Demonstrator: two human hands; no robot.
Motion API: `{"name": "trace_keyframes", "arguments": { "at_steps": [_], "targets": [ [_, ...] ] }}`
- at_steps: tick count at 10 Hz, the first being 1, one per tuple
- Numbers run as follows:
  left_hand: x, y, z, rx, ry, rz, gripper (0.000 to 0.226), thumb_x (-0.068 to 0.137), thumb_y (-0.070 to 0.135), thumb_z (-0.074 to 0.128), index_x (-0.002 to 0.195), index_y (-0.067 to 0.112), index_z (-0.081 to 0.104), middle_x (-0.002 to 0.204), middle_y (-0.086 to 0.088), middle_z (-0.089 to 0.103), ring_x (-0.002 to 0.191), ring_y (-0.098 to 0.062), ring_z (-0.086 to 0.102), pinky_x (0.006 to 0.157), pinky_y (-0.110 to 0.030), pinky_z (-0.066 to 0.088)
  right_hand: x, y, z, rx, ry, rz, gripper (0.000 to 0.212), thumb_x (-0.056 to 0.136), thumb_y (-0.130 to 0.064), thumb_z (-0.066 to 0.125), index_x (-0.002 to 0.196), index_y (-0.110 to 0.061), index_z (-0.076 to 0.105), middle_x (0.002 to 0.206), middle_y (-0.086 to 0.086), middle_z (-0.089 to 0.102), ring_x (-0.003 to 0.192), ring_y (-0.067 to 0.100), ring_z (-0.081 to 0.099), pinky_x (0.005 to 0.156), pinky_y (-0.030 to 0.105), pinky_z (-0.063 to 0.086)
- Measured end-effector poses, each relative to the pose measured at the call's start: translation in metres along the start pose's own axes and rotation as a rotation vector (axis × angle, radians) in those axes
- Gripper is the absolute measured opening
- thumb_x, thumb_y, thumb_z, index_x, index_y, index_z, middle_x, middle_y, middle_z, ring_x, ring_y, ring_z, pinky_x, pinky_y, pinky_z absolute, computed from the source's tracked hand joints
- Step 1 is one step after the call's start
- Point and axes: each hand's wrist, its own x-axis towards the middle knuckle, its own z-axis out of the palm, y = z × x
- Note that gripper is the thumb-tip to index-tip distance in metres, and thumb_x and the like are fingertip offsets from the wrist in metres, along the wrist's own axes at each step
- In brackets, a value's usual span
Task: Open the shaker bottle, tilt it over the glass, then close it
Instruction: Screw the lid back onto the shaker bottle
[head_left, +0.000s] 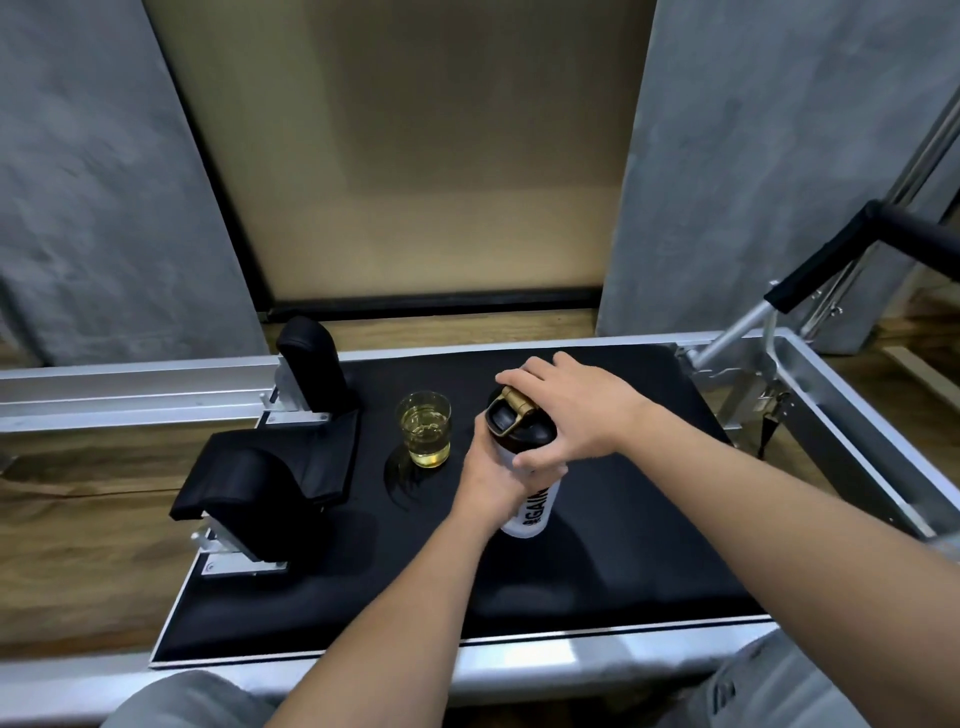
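A white shaker bottle with black lettering stands upright on the black padded platform. Its black lid has a gold carry loop. My left hand wraps around the bottle's upper body from the left. My right hand lies over the lid from the right, fingers on the gold loop and thumb on the lid's rim. A clear glass holding yellowish liquid stands just left of the bottle, apart from it.
Two black padded shoulder rests stand at the platform's left end. A metal frame rail runs left. A padded bar with metal fittings rises at the right. My knees in grey fabric sit below.
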Motion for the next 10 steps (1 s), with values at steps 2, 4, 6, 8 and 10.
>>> {"name": "trace_keyframes", "arguments": {
  "at_steps": [2,4,6,8,10],
  "targets": [
    [0.004,0.014,0.002,-0.567,0.106,-0.244,0.014,0.098,0.03,0.064,0.109,0.022,0.067,0.084,0.001,0.078,0.072,-0.018,0.078,0.062,-0.03,0.062,0.005,-0.013,0.008,0.034,0.063,0.089,0.092,0.071,-0.083,0.059,0.144,-0.03,0.042,0.123,-0.004,0.052,0.098,0.023,0.04,0.068,0.042,0.055],
    [-0.008,0.018,0.016,-0.882,0.126,-0.305,0.033,0.106,0.042,0.049,0.108,0.016,0.07,0.096,-0.007,0.08,0.098,-0.025,0.071,0.086,-0.039,0.057,0.001,-0.022,0.01,0.073,0.104,0.189,0.083,0.072,-0.079,0.061,0.136,-0.027,0.047,0.12,-0.005,0.051,0.099,0.023,0.037,0.066,0.036,0.047],
    [-0.014,0.023,0.017,-1.017,0.167,-0.333,0.036,0.102,0.048,0.057,0.114,0.016,0.068,0.098,-0.008,0.079,0.099,-0.03,0.071,0.057,-0.035,0.064,0.007,-0.036,0.007,0.064,0.099,0.277,0.075,0.075,-0.077,0.057,0.131,-0.027,0.046,0.12,-0.003,0.052,0.106,0.028,0.043,0.072,0.04,0.048],
    [-0.013,0.012,0.018,-1.038,0.149,-0.232,0.045,0.106,0.05,0.048,0.125,0.014,0.067,0.119,-0.012,0.074,0.107,-0.031,0.071,0.07,-0.048,0.067,0.012,-0.047,0.005,0.071,0.076,0.34,0.073,0.077,-0.076,0.055,0.129,-0.027,0.043,0.118,-0.003,0.05,0.11,0.029,0.042,0.071,0.039,0.046],
    [-0.015,0.013,0.025,-1.056,0.236,-0.2,0.037,0.106,0.045,0.049,0.123,0.017,0.065,0.114,-0.009,0.072,0.106,-0.029,0.07,0.079,-0.047,0.065,0.014,-0.051,0.003,0.142,0.088,0.395,0.068,0.076,-0.076,0.059,0.119,-0.026,0.044,0.113,-0.004,0.048,0.111,0.028,0.041,0.068,0.04,0.049]
  ]
}}
